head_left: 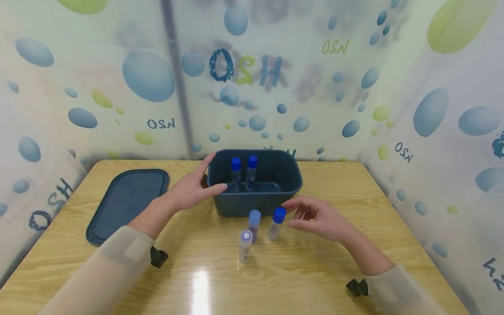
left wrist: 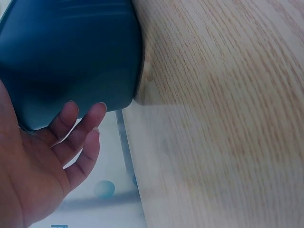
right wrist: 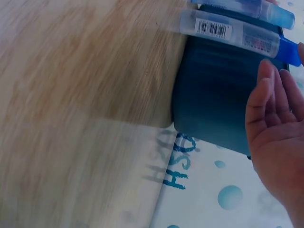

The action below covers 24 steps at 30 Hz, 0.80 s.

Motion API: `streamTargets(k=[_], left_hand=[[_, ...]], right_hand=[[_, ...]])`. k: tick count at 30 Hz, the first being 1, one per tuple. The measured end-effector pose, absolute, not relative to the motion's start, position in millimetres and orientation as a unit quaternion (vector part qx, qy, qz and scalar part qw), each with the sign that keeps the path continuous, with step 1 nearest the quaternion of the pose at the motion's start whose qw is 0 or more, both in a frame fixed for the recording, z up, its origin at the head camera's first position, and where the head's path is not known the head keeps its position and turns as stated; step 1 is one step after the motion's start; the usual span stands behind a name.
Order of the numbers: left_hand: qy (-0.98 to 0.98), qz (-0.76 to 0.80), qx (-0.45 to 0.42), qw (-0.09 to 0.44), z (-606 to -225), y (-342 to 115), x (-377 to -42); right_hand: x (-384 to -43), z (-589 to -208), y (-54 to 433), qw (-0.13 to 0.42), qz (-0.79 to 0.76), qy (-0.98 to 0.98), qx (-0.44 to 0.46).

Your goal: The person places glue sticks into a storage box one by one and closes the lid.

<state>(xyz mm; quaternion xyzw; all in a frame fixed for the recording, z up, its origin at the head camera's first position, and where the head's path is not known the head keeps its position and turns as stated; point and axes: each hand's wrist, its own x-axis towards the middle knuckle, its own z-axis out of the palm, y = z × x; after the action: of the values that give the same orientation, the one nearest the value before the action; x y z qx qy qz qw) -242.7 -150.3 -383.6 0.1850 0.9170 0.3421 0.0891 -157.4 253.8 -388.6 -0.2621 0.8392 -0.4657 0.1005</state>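
A dark blue rectangular bin stands at the table's back, with two blue-capped clear tubes upright inside. My left hand rests at its left end, thumb over the front rim and forefinger along the side; the left wrist view shows its other fingers loosely bent beside the wall. In front of the bin stand three tubes: one with a dark blue cap, one with a pale blue cap and one with a clear top. My right hand has its thumb and forefinger parted beside the dark blue cap.
A dark blue flat lid lies on the wooden table to the left of the bin. A patterned curtain hangs behind the table and along both sides.
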Motion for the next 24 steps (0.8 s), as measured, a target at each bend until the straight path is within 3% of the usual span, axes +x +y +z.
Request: streamTargets(k=[14, 24], left_hand=[[0.916, 0.346, 0.183, 0.092, -383, -150, -241], [0.917, 0.345, 0.181, 0.092, -383, -150, -241]], right_hand=[[-158, -390, 235, 0.130, -0.496, 0.812, -0.279], [-156, -389, 232, 0.115, -0.499, 0.814, -0.274]])
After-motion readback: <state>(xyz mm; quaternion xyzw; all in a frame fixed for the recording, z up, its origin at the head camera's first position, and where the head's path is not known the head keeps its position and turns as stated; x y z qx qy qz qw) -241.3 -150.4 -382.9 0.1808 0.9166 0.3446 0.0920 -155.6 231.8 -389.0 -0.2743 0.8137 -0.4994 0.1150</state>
